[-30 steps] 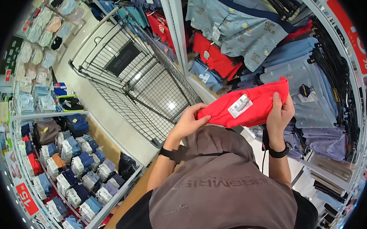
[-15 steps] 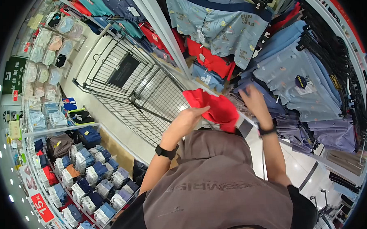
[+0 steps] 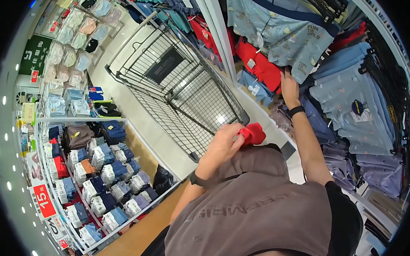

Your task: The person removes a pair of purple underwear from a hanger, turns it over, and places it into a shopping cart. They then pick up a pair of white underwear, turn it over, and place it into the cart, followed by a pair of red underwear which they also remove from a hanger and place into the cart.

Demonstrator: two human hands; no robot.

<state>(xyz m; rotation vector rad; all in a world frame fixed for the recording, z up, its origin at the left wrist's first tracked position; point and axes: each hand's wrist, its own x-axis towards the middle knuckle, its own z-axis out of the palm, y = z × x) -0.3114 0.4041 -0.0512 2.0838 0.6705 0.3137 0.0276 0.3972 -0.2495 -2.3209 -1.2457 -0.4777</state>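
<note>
My left hand [image 3: 227, 140] is closed on a bunched red garment [image 3: 253, 134], held in front of my waist. My right hand [image 3: 289, 88] reaches up to the hanging rack, at the lower edge of the red shorts [image 3: 259, 64]. Its fingers are partly hidden behind the cloth, so their grip does not show. Just above and to the right of it hang light blue printed shorts [image 3: 283, 28]. Below the red shorts is a small blue garment [image 3: 255, 87] with a white tag.
A shopping cart [image 3: 185, 90] stands ahead. On the left is a shelf of folded underwear [image 3: 111, 171] with a red price sign [image 3: 43, 201]. More light blue shorts [image 3: 350, 108] and purple ones [image 3: 376, 171] hang at the right.
My right hand has moved up to the hanging red shorts. The red garment in my left hand is now more bunched up. The view has shifted, so the surroundings appear further right.
</note>
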